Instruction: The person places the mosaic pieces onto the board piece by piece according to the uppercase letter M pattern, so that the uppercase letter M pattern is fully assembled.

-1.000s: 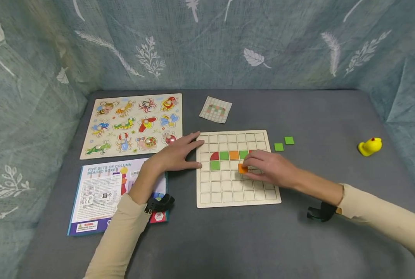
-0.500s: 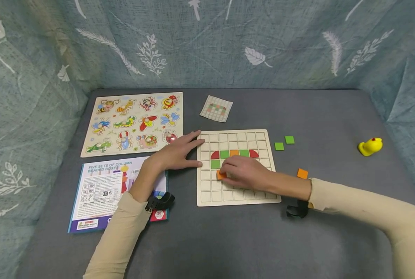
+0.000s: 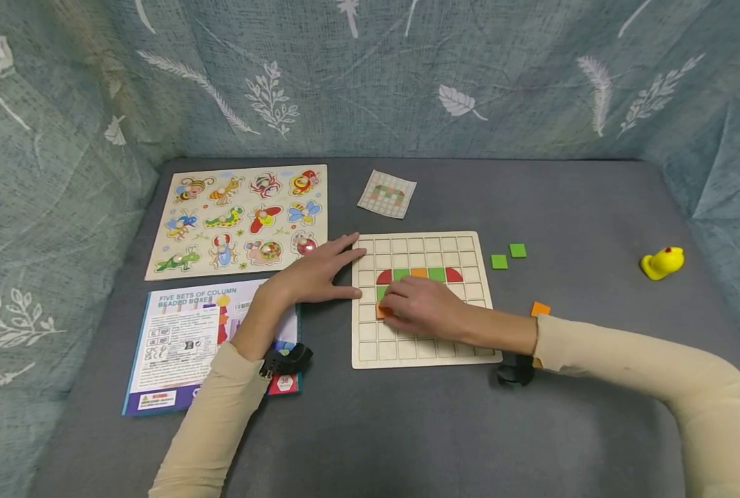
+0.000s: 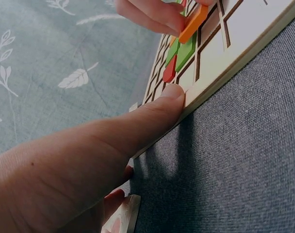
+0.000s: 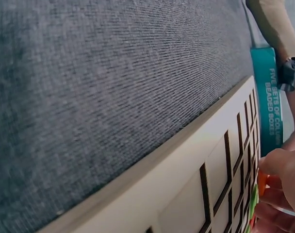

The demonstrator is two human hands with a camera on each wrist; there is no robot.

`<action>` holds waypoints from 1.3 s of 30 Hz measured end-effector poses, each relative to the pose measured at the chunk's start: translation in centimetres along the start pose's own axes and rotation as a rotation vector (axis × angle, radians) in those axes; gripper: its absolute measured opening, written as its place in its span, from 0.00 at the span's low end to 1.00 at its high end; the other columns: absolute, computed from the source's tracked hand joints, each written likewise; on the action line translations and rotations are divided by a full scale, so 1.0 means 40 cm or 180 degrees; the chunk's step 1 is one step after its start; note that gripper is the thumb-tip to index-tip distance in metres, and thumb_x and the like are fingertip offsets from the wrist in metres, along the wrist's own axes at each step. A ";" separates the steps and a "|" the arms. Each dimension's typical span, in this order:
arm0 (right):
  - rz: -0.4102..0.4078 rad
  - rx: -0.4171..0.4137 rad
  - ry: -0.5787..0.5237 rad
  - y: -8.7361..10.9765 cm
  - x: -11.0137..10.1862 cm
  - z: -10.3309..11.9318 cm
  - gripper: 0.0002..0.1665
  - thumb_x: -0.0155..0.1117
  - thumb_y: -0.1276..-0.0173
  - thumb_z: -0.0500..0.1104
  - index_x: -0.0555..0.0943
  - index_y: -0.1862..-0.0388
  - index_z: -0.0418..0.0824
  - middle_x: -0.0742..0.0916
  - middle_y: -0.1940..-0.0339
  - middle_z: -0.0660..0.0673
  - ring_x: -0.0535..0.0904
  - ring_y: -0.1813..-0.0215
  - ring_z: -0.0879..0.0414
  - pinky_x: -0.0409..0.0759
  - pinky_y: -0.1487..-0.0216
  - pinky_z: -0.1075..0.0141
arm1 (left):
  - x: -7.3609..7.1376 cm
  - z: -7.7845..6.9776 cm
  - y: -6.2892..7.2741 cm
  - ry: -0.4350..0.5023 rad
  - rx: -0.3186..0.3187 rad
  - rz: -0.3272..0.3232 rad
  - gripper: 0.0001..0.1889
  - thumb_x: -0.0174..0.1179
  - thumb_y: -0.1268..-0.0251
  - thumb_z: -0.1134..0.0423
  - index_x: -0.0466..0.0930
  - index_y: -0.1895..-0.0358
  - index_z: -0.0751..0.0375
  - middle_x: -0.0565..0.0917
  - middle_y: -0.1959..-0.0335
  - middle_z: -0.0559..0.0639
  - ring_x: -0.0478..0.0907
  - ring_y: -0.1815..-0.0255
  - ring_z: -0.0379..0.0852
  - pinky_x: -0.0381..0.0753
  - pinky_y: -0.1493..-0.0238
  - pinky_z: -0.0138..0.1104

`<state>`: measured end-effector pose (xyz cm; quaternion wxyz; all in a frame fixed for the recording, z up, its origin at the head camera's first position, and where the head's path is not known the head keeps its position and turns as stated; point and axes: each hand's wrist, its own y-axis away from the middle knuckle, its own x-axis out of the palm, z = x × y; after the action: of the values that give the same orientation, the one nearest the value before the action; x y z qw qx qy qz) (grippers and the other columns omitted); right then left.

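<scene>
A cream wooden grid board lies on the table. My right hand pinches an orange square tile between thumb and fingers, low over the second column from the left, just below a green tile. In the left wrist view that orange tile is tilted, one edge close over the grid. My left hand is spread out, its fingertips and thumb at the board's left edge. A row across the board runs from a red quarter-round piece through green and orange tiles to another red one.
Right of the board lie two green tiles and an orange tile, partly behind my sleeve. A pattern card lies beyond it. Leftward are an insect puzzle and a printed box. A yellow duck stands far right.
My right hand has carried the orange tile leftward across the board, from the middle to the second column. This uncovered the right red piece and the table's orange tile. My left hand stayed put.
</scene>
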<state>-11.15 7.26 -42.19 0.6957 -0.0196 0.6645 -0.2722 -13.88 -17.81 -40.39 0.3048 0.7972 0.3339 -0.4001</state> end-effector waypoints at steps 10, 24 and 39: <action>-0.0028 -0.0013 -0.0256 -0.003 -0.001 0.005 0.15 0.69 0.39 0.40 0.86 0.51 0.45 0.83 0.68 0.49 0.75 0.69 0.59 0.76 0.70 0.72 | 0.001 0.001 0.002 -0.0017 -0.0045 0.0003 0.40 0.63 0.37 0.46 0.59 0.25 0.56 0.50 0.20 0.57 0.48 0.20 0.58 0.56 0.25 0.53; -0.0073 -0.0096 -0.0356 0.004 -0.002 -0.001 0.10 0.69 0.40 0.39 0.87 0.58 0.45 0.82 0.68 0.49 0.75 0.69 0.60 0.75 0.73 0.73 | 0.002 0.001 0.001 -0.0006 -0.0028 -0.0018 0.41 0.64 0.38 0.47 0.59 0.25 0.57 0.50 0.20 0.57 0.48 0.20 0.58 0.57 0.25 0.53; 0.0039 -0.0152 -0.0211 0.006 0.003 -0.005 0.09 0.70 0.39 0.41 0.86 0.59 0.46 0.84 0.66 0.50 0.78 0.66 0.59 0.78 0.68 0.71 | -0.003 -0.006 0.003 -0.0038 0.0017 -0.0039 0.41 0.64 0.38 0.47 0.60 0.26 0.59 0.52 0.21 0.59 0.50 0.20 0.58 0.57 0.25 0.52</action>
<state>-11.27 7.49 -42.43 0.7183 -0.0411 0.6475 -0.2512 -13.74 -17.73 -40.16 0.3021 0.7936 0.3359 -0.4076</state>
